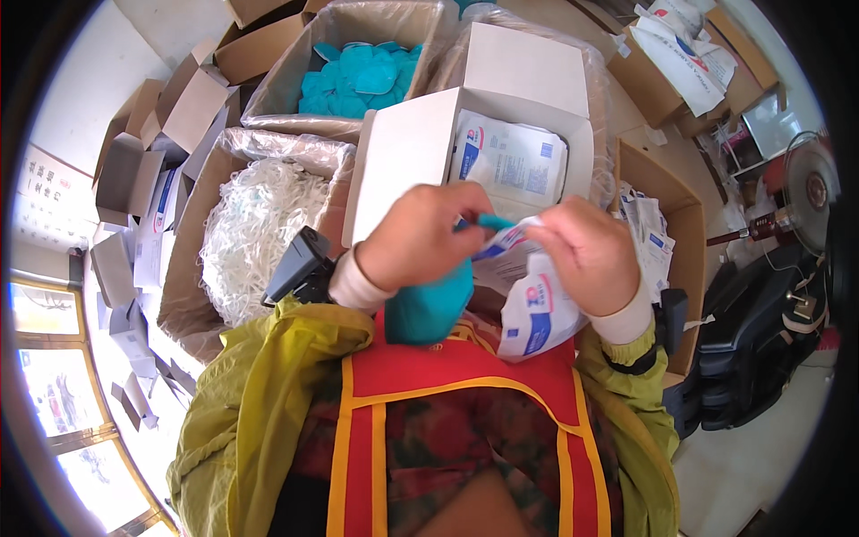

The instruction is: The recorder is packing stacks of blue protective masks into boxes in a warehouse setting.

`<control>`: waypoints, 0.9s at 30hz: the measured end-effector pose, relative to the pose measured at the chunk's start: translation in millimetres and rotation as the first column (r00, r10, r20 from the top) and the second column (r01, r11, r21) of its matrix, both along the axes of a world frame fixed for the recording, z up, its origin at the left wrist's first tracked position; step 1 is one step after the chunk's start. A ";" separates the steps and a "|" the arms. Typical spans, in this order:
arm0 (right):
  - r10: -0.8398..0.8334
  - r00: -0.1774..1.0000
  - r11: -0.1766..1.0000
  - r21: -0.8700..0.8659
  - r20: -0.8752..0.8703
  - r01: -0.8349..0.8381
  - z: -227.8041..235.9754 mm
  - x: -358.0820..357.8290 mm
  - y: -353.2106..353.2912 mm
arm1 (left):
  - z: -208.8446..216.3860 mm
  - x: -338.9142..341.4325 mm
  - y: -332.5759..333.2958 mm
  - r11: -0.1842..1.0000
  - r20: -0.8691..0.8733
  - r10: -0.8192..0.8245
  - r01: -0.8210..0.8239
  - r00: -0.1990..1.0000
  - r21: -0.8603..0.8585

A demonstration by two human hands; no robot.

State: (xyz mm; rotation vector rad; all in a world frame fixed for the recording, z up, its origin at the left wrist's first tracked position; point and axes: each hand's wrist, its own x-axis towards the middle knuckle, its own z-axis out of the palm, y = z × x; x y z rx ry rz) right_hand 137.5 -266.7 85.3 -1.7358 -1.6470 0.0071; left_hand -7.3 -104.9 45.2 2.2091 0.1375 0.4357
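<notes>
In front of my chest, my left hand (428, 231) is closed on a teal pad (431, 309) of soft sheet material, which hangs below the fingers. A teal edge also shows between my two hands. My right hand (586, 255) pinches a white printed packet (540, 313) with blue and red marks; its upper edge looks torn and crumpled. The hands are close together, fingertips almost meeting at the packet's top. Just beyond them stands an open white carton (403, 157) holding a stack of similar flat white packets (510, 157).
Left of the carton, a plastic-lined box (183, 286) is heaped with white shredded strips (259, 233). A farther lined box (268, 103) holds several teal pads (362, 76). At right, a cardboard box (684, 210) contains white packets (646, 233). Empty cartons (192, 103) pile up far left; a fan (812, 190) stands right.
</notes>
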 end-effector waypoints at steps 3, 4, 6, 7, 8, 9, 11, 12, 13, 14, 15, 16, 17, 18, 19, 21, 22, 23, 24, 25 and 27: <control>-0.129 0.992 0.992 0.007 0.014 0.129 2.2 18.9 -8.5 | -1.8 -8.5 23.5 0.695 0.087 0.110 -0.014 0.990 -0.719; -0.166 0.985 0.986 0.006 -0.054 0.166 1.5 24.9 -10.4 | -5.6 -10.0 29.7 0.652 0.138 0.164 -0.002 0.977 -0.758; -0.246 0.960 0.968 0.010 -0.131 0.249 -0.5 36.6 -16.5 | -7.6 -12.4 42.1 0.607 0.185 0.205 0.024 0.961 -0.794; -0.253 0.959 0.967 0.008 -0.128 0.256 -5.3 47.8 -19.7 | -7.2 -15.5 50.8 0.532 0.275 0.253 0.103 0.928 -0.840; -0.301 0.932 0.950 0.022 -0.202 0.311 -11.5 63.0 -22.7 | -4.7 -22.0 58.6 0.464 0.352 0.317 0.180 0.881 -0.867; -0.336 0.902 0.933 0.032 -0.271 0.357 -11.6 73.3 -21.4 | 0.4 -30.2 69.2 0.482 0.377 0.416 0.151 0.827 -0.863; -0.275 0.917 0.945 0.095 -0.288 0.313 -6.9 85.5 -12.7 | 17.0 -52.1 72.7 0.493 0.418 0.490 0.152 0.765 -0.857; -0.239 0.921 0.944 0.149 -0.309 0.295 -6.4 90.3 -8.1 | 17.6 -59.5 79.8 0.478 0.366 0.506 0.100 0.781 -0.873; -0.238 0.921 0.944 0.149 -0.307 0.294 -8.4 92.6 0.3 | 18.4 -66.9 86.2 0.462 0.315 0.523 0.047 0.792 -0.885; -0.240 0.938 0.963 0.059 -0.252 0.262 -16.4 94.3 7.9 | 7.3 -60.3 96.3 0.476 0.284 0.505 0.011 0.815 -0.879; -0.192 0.959 0.981 -0.030 -0.207 0.190 -20.9 94.3 24.5 | 5.8 -61.2 94.4 0.454 0.271 0.503 0.016 0.821 -0.891; -0.167 0.984 0.976 -0.154 -0.059 0.156 -20.6 89.4 44.6 | 2.4 -58.8 92.2 0.481 0.274 0.534 -0.021 0.800 -0.876; -0.128 0.988 0.947 -0.284 0.089 0.148 -19.3 85.4 65.3 | -1.8 -52.7 91.1 0.500 0.274 0.558 -0.054 0.784 -0.864; -0.054 0.978 0.935 -0.334 0.202 0.121 -25.7 88.8 82.4 | 0.2 -48.1 86.2 0.500 0.273 0.557 -0.053 0.784 -0.865; 0.024 0.951 0.918 -0.384 0.307 0.101 -38.5 94.4 98.8 | 2.0 -43.1 80.6 0.465 0.229 0.542 -0.062 0.809 -0.883; 0.014 0.916 0.860 -0.473 0.401 0.194 -55.7 96.9 130.5 | 0.2 -36.0 73.8 0.433 0.188 0.531 -0.074 0.826 -0.898; 0.011 0.871 0.783 -0.546 0.491 0.298 -65.1 100.1 139.7 | -6.7 -30.8 72.6 0.499 0.200 0.505 -0.095 0.840 -0.861; 0.024 0.871 0.787 -0.546 0.492 0.287 -80.6 104.6 149.9 | -11.4 -27.9 71.2 0.560 0.209 0.493 -0.125 0.844 -0.819; 0.001 0.867 0.746 -0.577 0.499 0.332 -90.8 106.5 155.8 | -8.2 -23.6 64.5 0.594 0.205 0.550 -0.207 0.810 -0.777; -0.024 0.861 0.701 -0.605 0.508 0.376 -99.0 111.0 159.1 | -5.8 -20.4 61.1 0.595 0.207 0.555 -0.210 0.805 -0.776; -0.051 0.870 0.694 -0.609 0.491 0.384 -95.8 101.3 153.9 | -7.8 -16.2 59.7 0.548 0.140 0.610 -0.288 0.780 -0.786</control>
